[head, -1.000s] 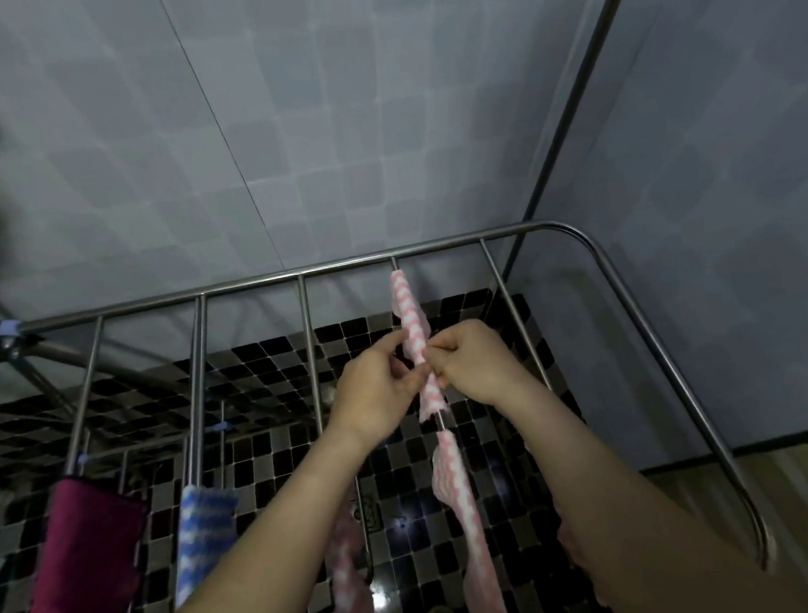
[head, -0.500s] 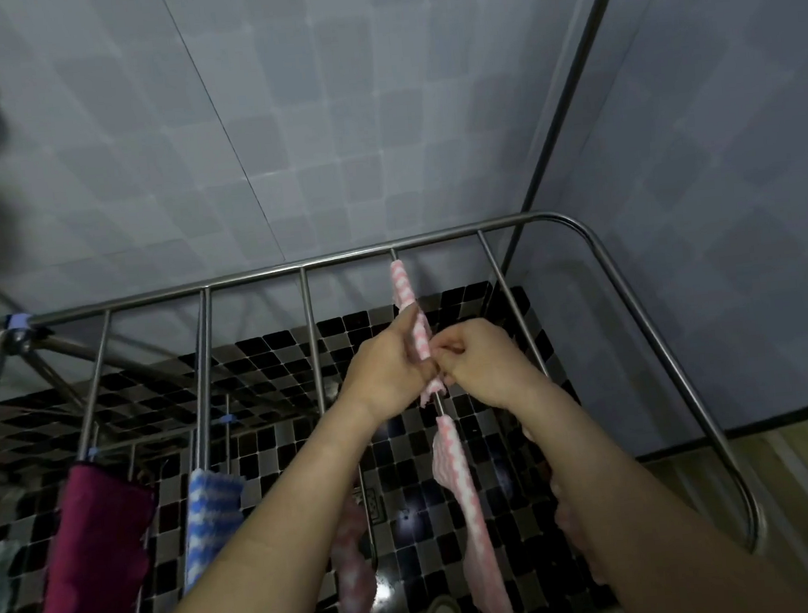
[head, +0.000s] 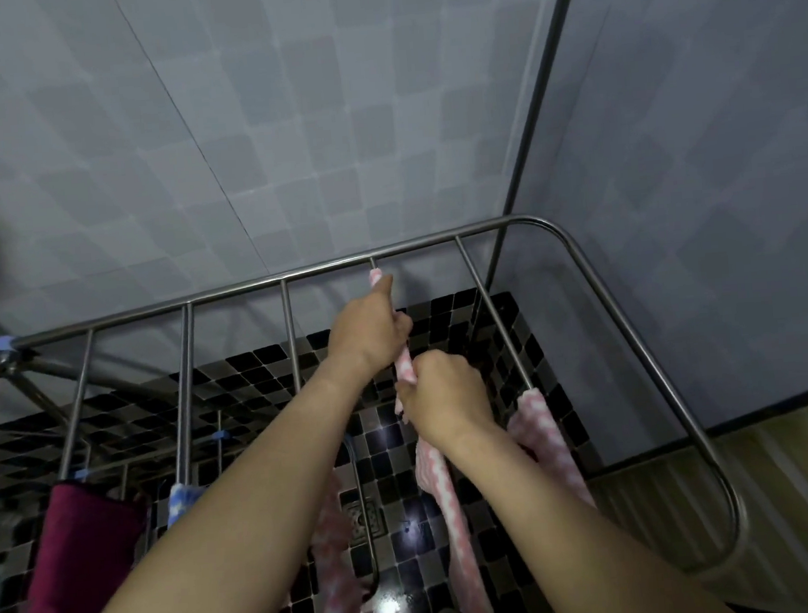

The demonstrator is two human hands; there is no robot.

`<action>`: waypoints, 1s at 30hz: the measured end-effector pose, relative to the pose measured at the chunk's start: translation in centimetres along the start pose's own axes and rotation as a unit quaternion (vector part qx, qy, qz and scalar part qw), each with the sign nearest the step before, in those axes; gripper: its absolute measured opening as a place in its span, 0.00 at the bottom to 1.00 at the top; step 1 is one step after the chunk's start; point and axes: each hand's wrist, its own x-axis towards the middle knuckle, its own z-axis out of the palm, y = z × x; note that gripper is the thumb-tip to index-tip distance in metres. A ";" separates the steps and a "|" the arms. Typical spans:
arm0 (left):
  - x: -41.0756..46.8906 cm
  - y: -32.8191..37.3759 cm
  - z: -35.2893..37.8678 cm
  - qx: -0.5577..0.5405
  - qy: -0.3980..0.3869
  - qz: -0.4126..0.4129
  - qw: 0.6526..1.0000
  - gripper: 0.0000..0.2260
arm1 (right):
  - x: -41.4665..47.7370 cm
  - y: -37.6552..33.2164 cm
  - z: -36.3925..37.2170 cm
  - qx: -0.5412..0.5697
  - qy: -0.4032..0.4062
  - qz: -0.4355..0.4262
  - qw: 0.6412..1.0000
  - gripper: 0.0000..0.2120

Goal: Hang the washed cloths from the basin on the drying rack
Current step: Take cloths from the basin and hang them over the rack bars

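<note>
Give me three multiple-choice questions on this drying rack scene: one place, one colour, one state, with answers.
1. Where on the drying rack does the maroon cloth hang? A right end; B left end; C middle.
2. What colour is the cloth held by the left hand and right hand? A green; B yellow; C pink and white.
3. The right hand is: A gripping that cloth; B flat open; C on the wall.
Answers: B, it drapes at the far left; C, pink checks show between the hands; A, its fingers curl round it.
</note>
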 end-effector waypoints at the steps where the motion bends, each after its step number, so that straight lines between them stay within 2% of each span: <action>1: 0.1 0.1 0.1 0.009 0.004 0.000 1.000 0.22 | 0.0 -0.1 0.0 -0.002 -0.001 -0.001 1.000 0.12; 8: 1.0 -0.1 0.4 0.003 -0.039 0.002 0.999 0.26 | 0.3 0.3 -0.4 0.061 -0.041 0.005 0.997 0.08; 11: 0.7 -0.5 0.2 -0.040 -0.033 0.009 0.999 0.26 | 0.3 0.8 -1.2 0.111 -0.078 0.008 0.991 0.17; 13: -0.2 -0.6 -0.1 -0.045 -0.017 0.014 0.999 0.25 | 0.4 1.0 -1.4 0.125 -0.091 0.006 0.988 0.18; 16: -1.8 -0.8 -0.2 -0.042 -0.036 0.008 0.998 0.26 | 0.6 1.1 -1.6 0.105 -0.105 -0.003 0.989 0.16; 20: -2.8 -0.7 -0.2 -0.107 -0.068 -0.024 0.992 0.29 | 0.6 0.9 -1.7 0.081 -0.116 -0.007 0.990 0.08; 24: -4.3 -0.6 -0.9 -0.165 -0.063 -0.034 0.984 0.28 | -0.6 0.4 -2.0 0.074 -0.082 -0.007 0.994 0.12; 28: -6.9 -1.1 -2.0 -0.219 -0.013 -0.030 0.975 0.14 | -2.2 0.3 -2.8 0.098 0.004 0.019 0.995 0.14; 30: -8.4 -1.3 -2.3 -0.250 -0.013 -0.022 0.968 0.13 | -3.4 0.2 -3.2 0.120 0.040 0.023 0.992 0.14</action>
